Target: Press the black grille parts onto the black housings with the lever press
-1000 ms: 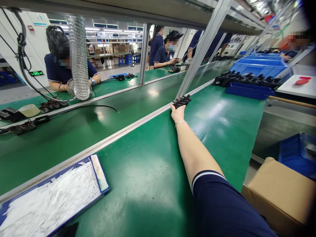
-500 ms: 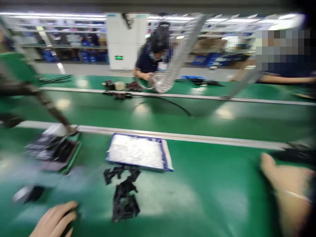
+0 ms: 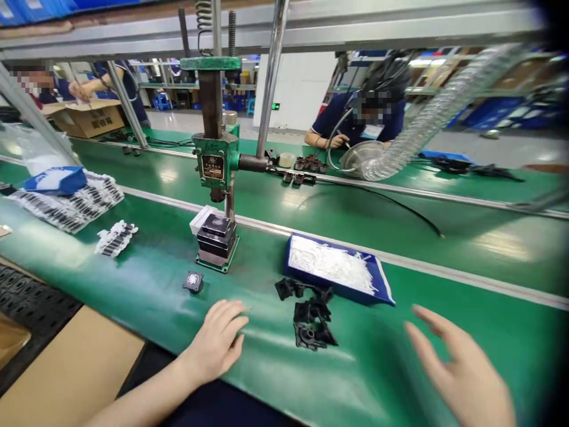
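Note:
My left hand [image 3: 217,341] is low over the front of the green mat, palm down. Its fingers are loosely bent and a little apart, with nothing visible in them. Just beyond it sits a small black cooling fan [image 3: 193,281] with a white swirl on top. To its right lies a loose pile of black plastic parts [image 3: 311,323]. Over the mat at the right, my right hand [image 3: 457,362] is open and slightly blurred, thumb and fingers spread. Between the hands, farther back, a blue box [image 3: 384,290] holds many thin white strips.
A green hand press [image 3: 216,160] stands over a black block [image 3: 216,234]. At left are black-and-white sheeted pieces [image 3: 66,204] and a cardboard sheet [image 3: 71,362]. A metal rail [image 3: 444,270] runs behind the blue box. Across the bench, a co-worker [image 3: 355,121] sits near a clear duct [image 3: 427,130].
The view has swung left, bringing the press and fan into sight. My right hand has left the dark item at the far right and come toward the middle, fingers spread.

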The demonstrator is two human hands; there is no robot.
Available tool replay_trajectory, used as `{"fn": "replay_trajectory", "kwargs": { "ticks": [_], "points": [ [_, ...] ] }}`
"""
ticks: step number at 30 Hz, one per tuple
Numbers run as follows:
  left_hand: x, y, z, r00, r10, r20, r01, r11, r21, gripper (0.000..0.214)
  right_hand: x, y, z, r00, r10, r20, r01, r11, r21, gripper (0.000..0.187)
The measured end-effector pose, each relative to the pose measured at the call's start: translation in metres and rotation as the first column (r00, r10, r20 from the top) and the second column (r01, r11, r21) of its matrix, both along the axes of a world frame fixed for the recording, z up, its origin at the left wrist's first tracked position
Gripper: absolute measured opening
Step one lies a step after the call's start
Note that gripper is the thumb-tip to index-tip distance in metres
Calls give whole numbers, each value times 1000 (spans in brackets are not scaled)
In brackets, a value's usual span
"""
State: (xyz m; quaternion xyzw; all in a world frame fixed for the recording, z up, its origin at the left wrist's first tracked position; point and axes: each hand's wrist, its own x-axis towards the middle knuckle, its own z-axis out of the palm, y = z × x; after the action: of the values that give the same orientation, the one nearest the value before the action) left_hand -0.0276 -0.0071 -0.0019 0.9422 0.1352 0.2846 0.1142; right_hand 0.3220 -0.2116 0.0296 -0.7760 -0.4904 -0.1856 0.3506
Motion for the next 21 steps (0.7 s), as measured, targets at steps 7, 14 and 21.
{"fn": "replay_trajectory", "kwargs": {
  "ticks": [7, 14, 21],
  "points": [
    [-36, 72, 12, 929, 318, 191, -295, 945, -140, 66, -109, 107, -24, 959, 188, 213, -136, 962, -237, 29],
    [-61, 124, 2, 992, 123, 12, -98, 846, -523, 55, -141, 148, -30, 940, 160, 301, -59, 946, -318, 28],
    [-43, 98, -9, 998, 19, 66, 31, 729, -684, 57, -189, 155, -35, 856, 478, 197, -401, 854, -332, 31]
  ]
}}
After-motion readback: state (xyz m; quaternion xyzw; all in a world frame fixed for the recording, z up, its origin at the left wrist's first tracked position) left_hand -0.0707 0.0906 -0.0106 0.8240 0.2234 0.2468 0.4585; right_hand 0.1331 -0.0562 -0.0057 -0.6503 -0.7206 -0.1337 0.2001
